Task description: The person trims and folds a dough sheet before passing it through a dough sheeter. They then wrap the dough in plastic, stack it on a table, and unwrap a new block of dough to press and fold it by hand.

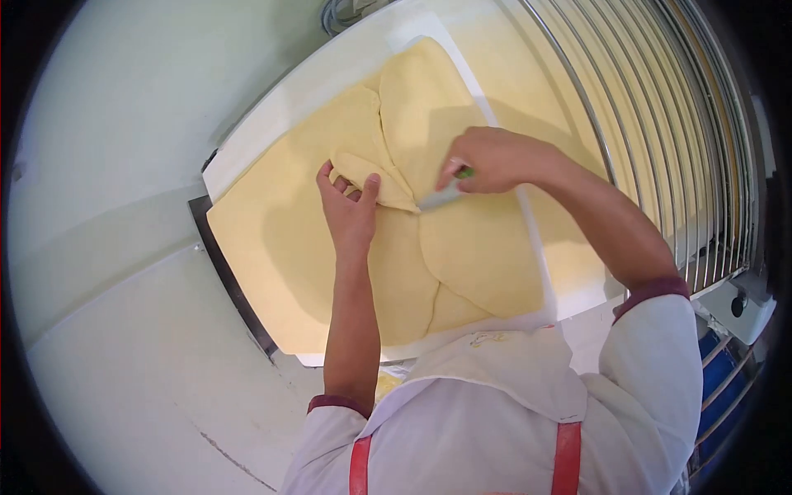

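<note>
A wide sheet of pale yellow dough (289,231) lies flat, with curved seams or cut lines running across it. My left hand (353,210) pinches a narrow folded flap of dough (363,173) between thumb and fingers, raised a little off the sheet. Closed around a green handle, my right hand (487,161) holds a knife (440,196). Its blade is blurred, and the tip is close to the pointed end of the flap. Most of the handle is hidden in the fist.
Under the dough is a white work surface (470,70). A guard of metal bars (627,91) curves along the right, with more dough behind it. At the left edge runs a dark metal strip (231,280), and a pale wall (107,165) stands beyond. A blue object (716,388) is at lower right.
</note>
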